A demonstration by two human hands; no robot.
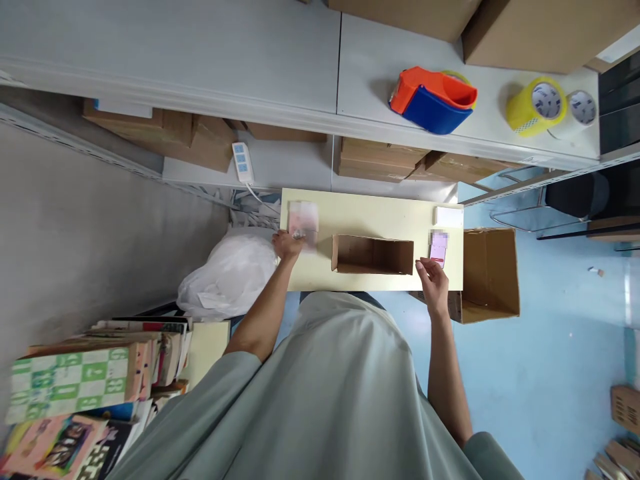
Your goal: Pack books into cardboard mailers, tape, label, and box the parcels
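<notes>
My left hand (287,244) is closed on the edge of a blurred pinkish book or packet (303,223) lying at the left end of a pale yellow table (370,208). My right hand (433,279) rests at the table's right end with its fingers on a phone (439,247) whose screen glows pink. A small open cardboard box (373,255) stands empty between the two hands. A white card (449,216) lies just beyond the phone.
A larger open carton (489,275) sits on the blue floor right of the table. A white plastic bag (229,279) and stacked books (95,380) lie to the left. The grey shelf (350,73) holds a tape dispenser (431,100) and tape rolls (537,105). A power strip (242,162) lies below.
</notes>
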